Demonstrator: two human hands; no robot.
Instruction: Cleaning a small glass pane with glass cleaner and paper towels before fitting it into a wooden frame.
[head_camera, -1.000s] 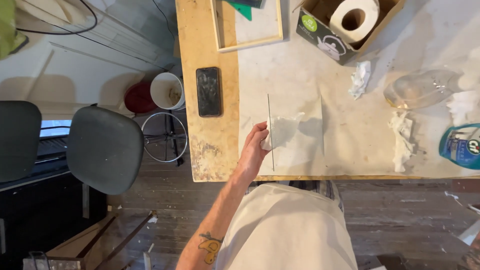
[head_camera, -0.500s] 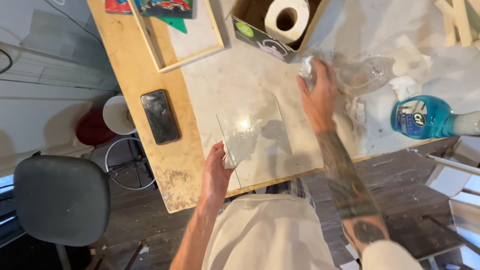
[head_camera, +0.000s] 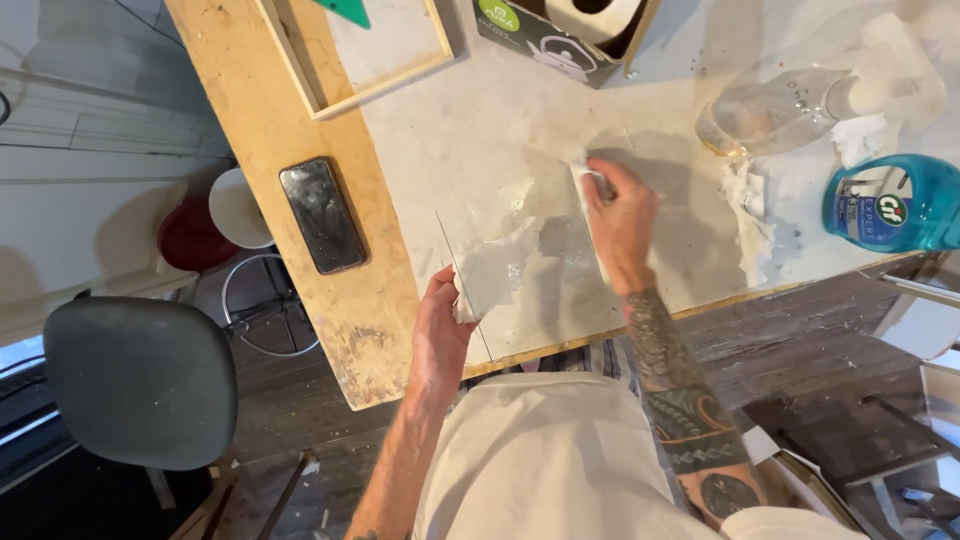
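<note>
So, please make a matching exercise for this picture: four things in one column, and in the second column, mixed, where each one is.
Things:
1. phone
2. glass pane
3. blue bottle
4. chair

Places:
a. on the floor, lower left, beside the table
b. lying on its side at the right end of the table
c. on the bare wooden strip at the table's left edge
d. flat on the table between the left hand and the right hand

Pairs: 1-c, 2-d, 3-b, 4-a
</note>
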